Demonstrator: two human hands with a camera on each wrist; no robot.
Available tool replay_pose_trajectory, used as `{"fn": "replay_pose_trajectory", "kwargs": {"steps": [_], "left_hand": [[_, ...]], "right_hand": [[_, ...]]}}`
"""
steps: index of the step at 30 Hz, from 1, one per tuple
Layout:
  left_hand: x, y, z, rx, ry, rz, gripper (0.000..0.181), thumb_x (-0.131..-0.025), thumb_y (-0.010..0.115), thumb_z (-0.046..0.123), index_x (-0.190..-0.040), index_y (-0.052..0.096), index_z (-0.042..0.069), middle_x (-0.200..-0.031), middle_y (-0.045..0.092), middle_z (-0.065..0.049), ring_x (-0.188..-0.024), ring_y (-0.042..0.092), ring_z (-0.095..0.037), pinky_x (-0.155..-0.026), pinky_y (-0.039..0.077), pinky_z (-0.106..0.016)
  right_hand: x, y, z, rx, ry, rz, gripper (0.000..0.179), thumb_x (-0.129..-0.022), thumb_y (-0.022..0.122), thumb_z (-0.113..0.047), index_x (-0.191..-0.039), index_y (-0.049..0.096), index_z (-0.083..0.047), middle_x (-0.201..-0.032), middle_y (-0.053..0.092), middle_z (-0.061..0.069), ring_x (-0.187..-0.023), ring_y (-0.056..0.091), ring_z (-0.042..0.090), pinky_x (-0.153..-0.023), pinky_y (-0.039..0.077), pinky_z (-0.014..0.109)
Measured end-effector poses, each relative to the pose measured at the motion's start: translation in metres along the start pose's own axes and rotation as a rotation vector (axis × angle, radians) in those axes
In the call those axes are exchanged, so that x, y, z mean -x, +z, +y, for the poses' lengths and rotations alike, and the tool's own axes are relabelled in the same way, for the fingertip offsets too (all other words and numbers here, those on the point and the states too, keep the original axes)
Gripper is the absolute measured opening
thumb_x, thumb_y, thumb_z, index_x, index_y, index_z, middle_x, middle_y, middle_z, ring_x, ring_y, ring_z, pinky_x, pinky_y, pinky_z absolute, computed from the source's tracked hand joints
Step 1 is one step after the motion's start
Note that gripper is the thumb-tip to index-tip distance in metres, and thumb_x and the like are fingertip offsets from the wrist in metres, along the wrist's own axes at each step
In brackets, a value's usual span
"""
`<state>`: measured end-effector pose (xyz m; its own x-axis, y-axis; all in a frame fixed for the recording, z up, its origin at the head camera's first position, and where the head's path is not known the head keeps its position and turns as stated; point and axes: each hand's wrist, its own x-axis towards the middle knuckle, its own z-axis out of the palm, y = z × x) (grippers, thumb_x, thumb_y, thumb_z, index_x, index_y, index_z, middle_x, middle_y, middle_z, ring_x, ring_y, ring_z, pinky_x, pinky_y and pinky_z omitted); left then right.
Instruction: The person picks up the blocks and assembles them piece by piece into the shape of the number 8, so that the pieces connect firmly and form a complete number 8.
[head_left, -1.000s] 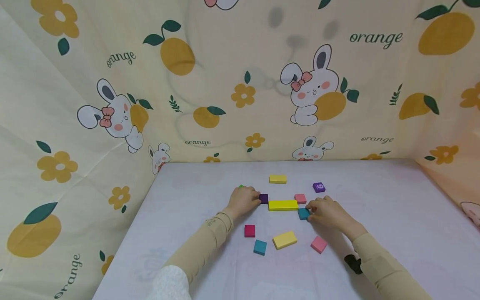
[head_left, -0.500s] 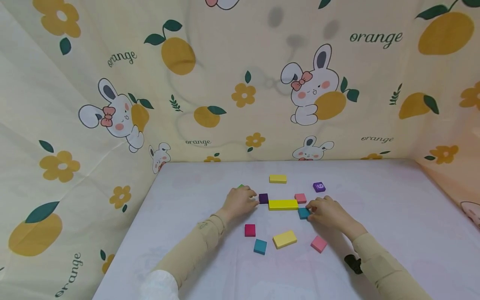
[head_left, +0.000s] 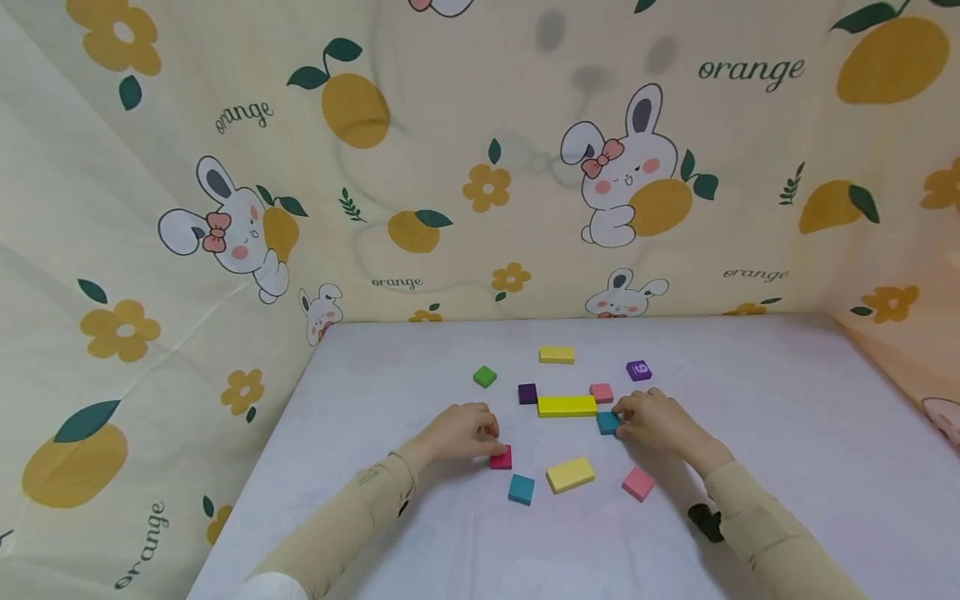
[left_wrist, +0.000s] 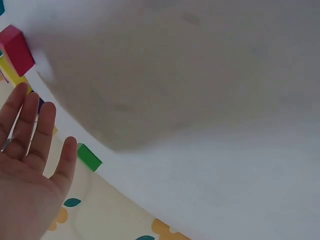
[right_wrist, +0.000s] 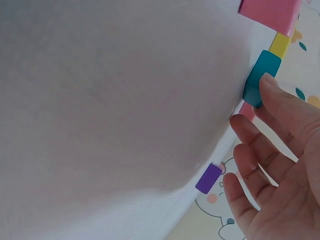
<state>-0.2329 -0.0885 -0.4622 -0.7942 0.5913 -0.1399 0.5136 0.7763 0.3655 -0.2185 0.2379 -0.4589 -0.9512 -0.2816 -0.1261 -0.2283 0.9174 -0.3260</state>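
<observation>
My left hand (head_left: pixel 456 432) is over the red block (head_left: pixel 501 457), its fingertips at the block's top edge in the head view. The left wrist view shows that hand's fingers loosely extended, with the red block (left_wrist: pixel 18 50) beyond them. My right hand (head_left: pixel 662 427) pinches the teal block (head_left: pixel 607 422) between thumb and index finger, the other fingers spread loosely. This teal block (right_wrist: pixel 262 77) meets the right end of a long yellow block (head_left: pixel 567 407). A dark purple block (head_left: pixel 527 394) adjoins that block's left end, and a pink block (head_left: pixel 602 392) its back right corner.
A green block (head_left: pixel 485 377), a yellow block (head_left: pixel 557 355) and a purple numbered block (head_left: pixel 639 370) lie farther back. Nearer the front are a second teal block (head_left: pixel 521 489), another yellow block (head_left: pixel 570 475) and a pink block (head_left: pixel 638 483). Printed cloth (head_left: pixel 450 167) hangs behind the table.
My left hand has left the dark purple block and come forward to the red block, uncovering the green block. My right hand stays at the teal block.
</observation>
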Motion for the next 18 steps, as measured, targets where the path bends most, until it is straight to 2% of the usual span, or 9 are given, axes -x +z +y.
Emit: {"fn": "replay_pose_trajectory", "kwargs": {"steps": [10,18], "left_hand": [[0.017,0.005,-0.007,-0.025,0.038,-0.012,0.028,-0.081,0.066,0.046,-0.094,0.067,0.021,-0.089,0.059,0.010,-0.079,0.049,-0.004,-0.076,0.044,-0.022],[0.020,0.006,-0.008,-0.054,0.100,0.025,0.026,-0.082,0.067,0.042,-0.097,0.067,0.021,-0.094,0.062,0.009,-0.084,0.052,-0.004,-0.081,0.045,-0.024]], "right_hand": [[0.000,0.000,-0.003,0.033,0.002,0.010,0.032,-0.078,0.074,-0.023,-0.106,0.068,-0.009,-0.089,0.065,0.001,-0.086,0.049,0.019,-0.077,0.046,0.041],[-0.001,0.000,-0.003,0.046,0.001,0.006,0.032,-0.078,0.074,-0.024,-0.106,0.068,-0.009,-0.091,0.066,0.001,-0.085,0.048,0.019,-0.077,0.046,0.041]]}}
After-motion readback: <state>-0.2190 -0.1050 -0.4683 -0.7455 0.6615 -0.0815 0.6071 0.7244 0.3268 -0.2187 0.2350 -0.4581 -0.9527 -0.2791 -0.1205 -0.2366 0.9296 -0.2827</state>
